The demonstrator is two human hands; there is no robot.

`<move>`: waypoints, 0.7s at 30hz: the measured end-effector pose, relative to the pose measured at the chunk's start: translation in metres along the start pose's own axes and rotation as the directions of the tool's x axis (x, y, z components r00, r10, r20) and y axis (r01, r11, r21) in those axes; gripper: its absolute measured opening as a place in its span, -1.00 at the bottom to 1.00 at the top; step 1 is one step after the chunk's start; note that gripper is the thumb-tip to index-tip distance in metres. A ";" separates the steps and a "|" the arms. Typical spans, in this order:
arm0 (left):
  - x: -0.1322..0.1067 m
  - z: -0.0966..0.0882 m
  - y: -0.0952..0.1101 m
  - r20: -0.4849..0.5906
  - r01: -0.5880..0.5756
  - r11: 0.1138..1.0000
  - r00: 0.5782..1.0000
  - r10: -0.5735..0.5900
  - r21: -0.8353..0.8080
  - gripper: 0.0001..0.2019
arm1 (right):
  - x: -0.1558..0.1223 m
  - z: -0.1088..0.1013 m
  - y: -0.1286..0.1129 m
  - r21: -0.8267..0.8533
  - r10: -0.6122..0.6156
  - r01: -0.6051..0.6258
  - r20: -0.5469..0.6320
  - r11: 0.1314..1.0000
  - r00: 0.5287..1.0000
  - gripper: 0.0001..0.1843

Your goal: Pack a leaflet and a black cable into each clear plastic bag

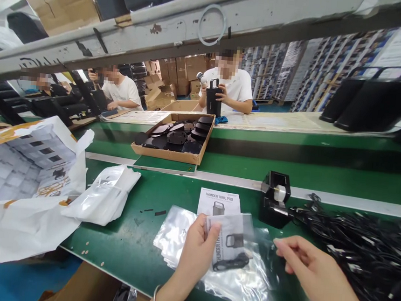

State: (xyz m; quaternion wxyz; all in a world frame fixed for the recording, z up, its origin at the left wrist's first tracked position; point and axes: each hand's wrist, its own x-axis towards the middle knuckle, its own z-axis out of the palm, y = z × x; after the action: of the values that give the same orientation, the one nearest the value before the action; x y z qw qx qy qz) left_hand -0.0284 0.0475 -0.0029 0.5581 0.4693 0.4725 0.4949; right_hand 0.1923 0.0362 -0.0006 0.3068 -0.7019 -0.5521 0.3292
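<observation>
My left hand (197, 248) grips a clear plastic bag (229, 242) that holds a folded booklet and a black cable. My right hand (308, 265) pinches the bag's right edge with fingers together. Under both hands lies a stack of clear bags (241, 285) on the green table. A "Thunder Trail Pro" booklet (219, 202) lies flat just beyond my left hand.
A black tape dispenser (275, 199) stands to the right of the booklet, beside a heap of black cables (363, 254). White bags (103, 198) and an open carton (20, 163) lie on the left. A tray of black discs (175, 141) sits farther back. People work across the belt.
</observation>
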 end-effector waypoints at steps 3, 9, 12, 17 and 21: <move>-0.004 0.004 0.000 -0.036 -0.012 0.997 0.999 0.015 0.079 -0.75 | -0.021 0.015 -0.031 0.293 -0.082 0.021 0.197 0.956 0.977 -0.60; -0.019 0.014 0.001 -0.086 -0.023 0.974 0.995 0.043 0.224 -0.72 | -0.021 0.048 -0.065 0.295 0.012 -0.096 0.276 0.951 0.961 -0.56; -0.025 0.017 0.005 -0.100 0.000 0.989 0.995 0.015 0.145 -0.71 | -0.018 0.049 -0.064 0.102 0.038 -0.071 0.291 0.992 0.956 -0.49; -0.032 0.009 0.012 -0.062 0.044 0.992 0.997 -0.052 -0.121 -0.75 | -0.027 0.048 -0.058 -0.399 0.002 0.084 0.210 0.913 0.978 -0.46; -0.048 -0.037 0.027 -0.096 0.128 0.989 0.986 -0.135 -0.078 -0.73 | -0.021 0.042 -0.053 -0.410 -0.235 0.389 0.376 0.825 0.896 -0.71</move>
State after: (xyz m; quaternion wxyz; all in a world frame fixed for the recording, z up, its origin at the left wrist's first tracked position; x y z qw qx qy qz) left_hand -0.0709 0.0031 0.0225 0.5814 0.3911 0.5123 0.4966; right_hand 0.1251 0.0294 0.0190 0.0851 -0.5938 -0.7652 0.2339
